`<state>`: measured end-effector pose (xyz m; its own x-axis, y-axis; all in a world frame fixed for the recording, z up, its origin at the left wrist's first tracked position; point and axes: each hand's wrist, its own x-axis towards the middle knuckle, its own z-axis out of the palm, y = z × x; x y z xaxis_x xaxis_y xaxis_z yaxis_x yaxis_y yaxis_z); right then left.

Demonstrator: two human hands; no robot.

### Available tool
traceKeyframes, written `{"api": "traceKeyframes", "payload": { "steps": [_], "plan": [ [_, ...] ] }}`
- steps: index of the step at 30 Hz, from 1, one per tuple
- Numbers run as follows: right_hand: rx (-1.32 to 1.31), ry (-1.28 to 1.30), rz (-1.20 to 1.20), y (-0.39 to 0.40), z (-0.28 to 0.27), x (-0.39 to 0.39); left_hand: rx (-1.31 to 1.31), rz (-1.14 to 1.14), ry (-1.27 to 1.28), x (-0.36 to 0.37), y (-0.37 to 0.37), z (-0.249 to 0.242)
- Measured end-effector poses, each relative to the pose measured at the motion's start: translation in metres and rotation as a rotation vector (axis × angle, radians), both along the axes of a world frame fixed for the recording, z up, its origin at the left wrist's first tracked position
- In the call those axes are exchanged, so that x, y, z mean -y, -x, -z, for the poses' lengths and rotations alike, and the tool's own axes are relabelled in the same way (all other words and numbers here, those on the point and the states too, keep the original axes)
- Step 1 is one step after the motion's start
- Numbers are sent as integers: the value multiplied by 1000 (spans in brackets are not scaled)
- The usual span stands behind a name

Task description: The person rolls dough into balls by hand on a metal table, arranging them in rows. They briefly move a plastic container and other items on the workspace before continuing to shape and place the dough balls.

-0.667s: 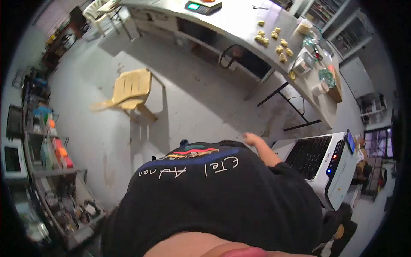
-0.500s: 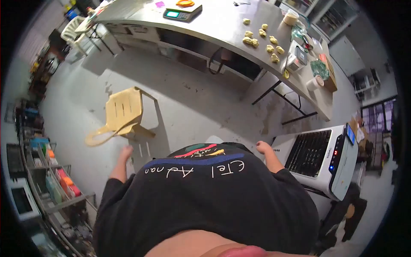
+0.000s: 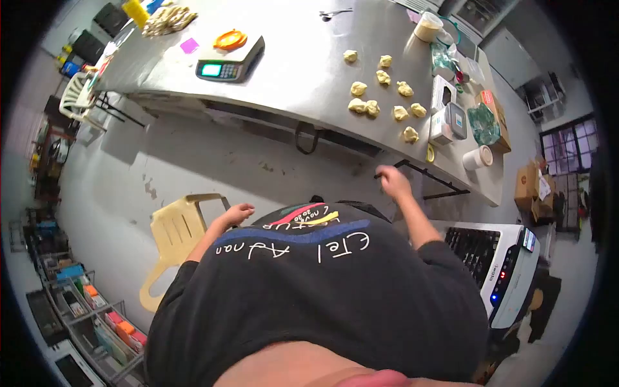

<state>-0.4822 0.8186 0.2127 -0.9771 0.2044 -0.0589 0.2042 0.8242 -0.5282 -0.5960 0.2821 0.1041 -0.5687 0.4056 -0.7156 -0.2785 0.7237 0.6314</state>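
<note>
My left hand (image 3: 240, 213) hangs in front of my waist, near a pale yellow plastic chair (image 3: 174, 229), with its fingers loosely stretched and nothing in them. Held out toward the steel table (image 3: 293, 71), my right hand (image 3: 393, 180) is below the front edge, apart from it. Its fingers are loosely bent, partly hidden, and no object shows in them. Several lumps of pale dough (image 3: 400, 113) lie on the tabletop. To their left a digital scale (image 3: 219, 70) carries an orange dish (image 3: 230, 40).
A white air cooler (image 3: 512, 277) stands close by my right side. On the table's right are a clear-lidded box (image 3: 448, 124), a white tub (image 3: 478, 158) and a lidded container (image 3: 428, 26). Shelving (image 3: 97, 316) runs along the left. A strap (image 3: 307, 138) hangs under the table edge.
The table now appears nearer and the chair lower, to my left. Both hands have swung forward and up, the left also inward. The dough lumps look the same.
</note>
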Motion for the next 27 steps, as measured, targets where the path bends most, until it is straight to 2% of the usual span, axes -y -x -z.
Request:
{"api": "traceKeyframes", "payload": {
  "steps": [1,3,4,6,8,9,10,14,16,17,22,24,25,27],
  "plan": [
    [-41,7,-37,34,-23,-1,-55,103,-14,-11,16,2],
    [-233,-185,10,90,-34,-3,-163,175,107,-54,53,-42],
    [-227,-190,26,115,-39,-2,-246,178,56,-71,76,-54],
    [-175,-292,147,157,-42,-3,-145,114,-150,-108,123,-74],
    [-83,-325,194,183,-36,-7,-155,314,-202,-154,171,-117],
    [6,-349,223,190,-30,-3,-177,399,-274,-173,196,-117],
    [30,-335,250,191,-21,2,-266,559,-319,-192,217,-132],
    [-113,-52,372,207,-11,-5,-257,721,-243,-238,290,-158],
    [-99,-68,425,204,-16,0,-445,854,-227,-246,321,-160],
    [-97,-79,464,203,-22,4,-431,874,-230,-248,336,-159],
    [-144,-132,729,211,-60,28,-551,733,-207,-244,392,-145],
    [-269,-92,583,233,-71,46,-618,607,-232,-238,406,-134],
    [-192,-82,519,248,-70,52,-614,612,-236,-234,413,-126],
    [-188,-33,342,289,-65,71,-695,446,-346,-224,422,-107]
  ]
}}
